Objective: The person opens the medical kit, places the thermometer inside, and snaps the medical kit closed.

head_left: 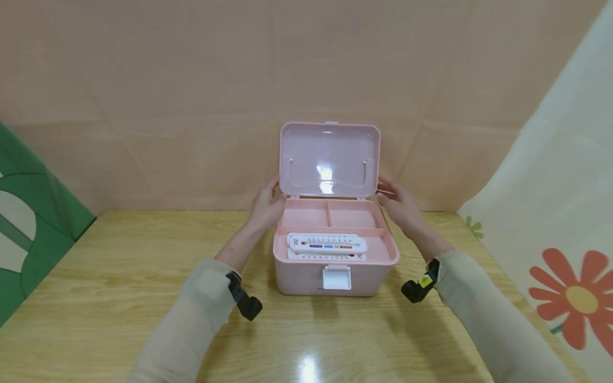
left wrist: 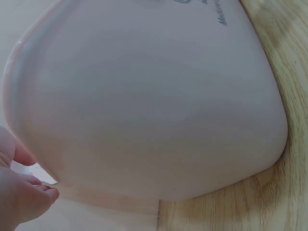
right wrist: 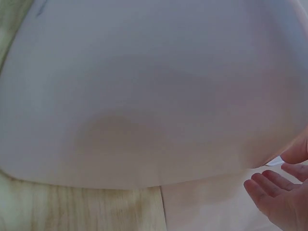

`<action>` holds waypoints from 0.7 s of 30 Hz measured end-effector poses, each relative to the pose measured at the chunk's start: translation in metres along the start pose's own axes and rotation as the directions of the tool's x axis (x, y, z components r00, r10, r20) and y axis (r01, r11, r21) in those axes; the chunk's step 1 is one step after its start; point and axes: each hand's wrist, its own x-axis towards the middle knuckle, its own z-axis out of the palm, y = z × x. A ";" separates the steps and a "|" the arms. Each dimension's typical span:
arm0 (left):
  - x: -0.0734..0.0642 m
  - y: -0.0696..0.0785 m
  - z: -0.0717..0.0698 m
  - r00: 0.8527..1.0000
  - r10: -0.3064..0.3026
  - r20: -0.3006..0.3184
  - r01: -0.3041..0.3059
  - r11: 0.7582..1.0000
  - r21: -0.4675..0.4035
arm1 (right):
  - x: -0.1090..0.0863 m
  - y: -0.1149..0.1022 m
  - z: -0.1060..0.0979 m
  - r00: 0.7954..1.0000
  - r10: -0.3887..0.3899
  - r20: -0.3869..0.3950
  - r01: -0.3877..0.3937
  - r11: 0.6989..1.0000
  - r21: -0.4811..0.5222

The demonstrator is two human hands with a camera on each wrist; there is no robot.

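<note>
A pink storage box (head_left: 297, 281) stands on the table with its lid (head_left: 308, 146) raised and leaning back. Inside its divided tray (head_left: 306, 214), white thermometers (head_left: 328, 243) lie one over another in the front compartment. My left hand (head_left: 267, 206) is at the box's back left corner, fingertips beside the lower edge of the lid. In the left wrist view, thumb and fingers (left wrist: 41, 195) come right up to the rim, loosely bent. At the opposite back corner is my right hand (head_left: 401, 207), its relaxed fingers (right wrist: 269, 185) spread beside the box in the right wrist view.
The wooden table (head_left: 119, 298) meets a peach cloth backdrop (head_left: 191, 106) just behind the box. A white flap latch (head_left: 337, 277) hangs on the box front. A green printed cloth (head_left: 48, 207) borders the left, a flowered cloth (head_left: 536, 186) the right.
</note>
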 end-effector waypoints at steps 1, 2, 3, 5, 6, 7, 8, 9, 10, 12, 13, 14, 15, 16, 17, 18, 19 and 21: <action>0.001 0.000 0.001 1.000 0.011 0.003 -0.011 1.000 -0.005 | 0.002 0.000 0.000 1.000 0.013 0.000 -0.013 1.000 0.014; 0.001 0.000 0.002 1.000 0.012 0.005 -0.012 1.000 -0.012 | 0.003 -0.001 0.000 1.000 0.024 -0.002 -0.024 0.999 0.032; 0.001 -0.001 0.003 1.000 0.010 0.006 -0.010 1.000 -0.014 | 0.005 -0.001 0.000 0.999 0.034 -0.004 -0.033 0.999 0.039; 0.002 -0.001 0.005 1.000 0.009 0.000 -0.009 1.000 -0.015 | 0.007 0.000 0.000 0.999 0.051 -0.012 -0.050 0.998 0.045; 0.002 -0.001 0.006 1.000 0.008 -0.005 -0.008 1.000 -0.013 | 0.008 0.000 -0.001 0.998 0.057 -0.016 -0.056 0.997 0.048; 0.003 -0.001 0.006 1.000 0.004 -0.008 -0.004 1.000 -0.016 | 0.009 0.000 -0.001 0.998 0.060 -0.020 -0.059 0.997 0.046; 0.003 0.000 0.007 1.000 0.004 -0.012 -0.005 1.000 -0.024 | 0.010 0.001 -0.002 0.998 0.063 -0.021 -0.062 0.997 0.053; 0.003 0.000 0.007 1.000 0.006 -0.015 -0.007 0.999 -0.032 | 0.011 0.001 -0.002 0.998 0.065 -0.021 -0.063 0.996 0.059; 0.004 0.001 0.006 1.000 0.008 -0.018 -0.009 0.999 -0.043 | 0.012 0.001 -0.003 0.998 0.067 -0.020 -0.066 0.996 0.068; 0.004 0.002 0.006 1.000 0.008 -0.023 -0.009 0.998 -0.068 | 0.013 0.001 -0.003 0.998 0.068 -0.012 -0.067 0.994 0.085; 0.004 0.003 0.006 1.000 0.006 -0.024 -0.008 0.996 -0.084 | 0.014 0.001 -0.003 0.998 0.069 -0.007 -0.068 0.994 0.091; 0.004 0.003 0.005 1.000 0.006 -0.024 -0.009 0.995 -0.099 | 0.014 0.001 -0.002 0.998 0.070 -0.005 -0.069 0.993 0.096; 0.005 0.003 0.005 1.000 0.006 -0.024 -0.009 0.993 -0.116 | 0.015 0.000 -0.002 0.997 0.072 -0.002 -0.072 0.993 0.098; 0.005 0.004 0.005 1.000 0.008 -0.022 -0.010 0.992 -0.129 | 0.015 -0.001 -0.001 0.997 0.076 -0.003 -0.075 0.993 0.096; 0.006 0.004 0.004 1.000 0.007 -0.022 -0.010 0.990 -0.140 | 0.016 -0.002 0.000 0.997 0.081 -0.002 -0.081 0.993 0.091; 0.006 0.004 0.004 1.000 0.006 -0.022 -0.009 0.989 -0.148 | 0.016 -0.004 0.001 0.996 0.090 -0.003 -0.090 0.992 0.086; 0.006 0.005 0.004 1.000 0.006 -0.023 -0.009 0.988 -0.154 | 0.016 -0.006 0.001 0.995 0.099 -0.006 -0.099 0.992 0.075; 0.006 0.005 0.004 1.000 0.010 -0.024 -0.014 0.987 -0.158 | 0.017 -0.009 0.002 0.993 0.121 -0.006 -0.121 0.991 0.053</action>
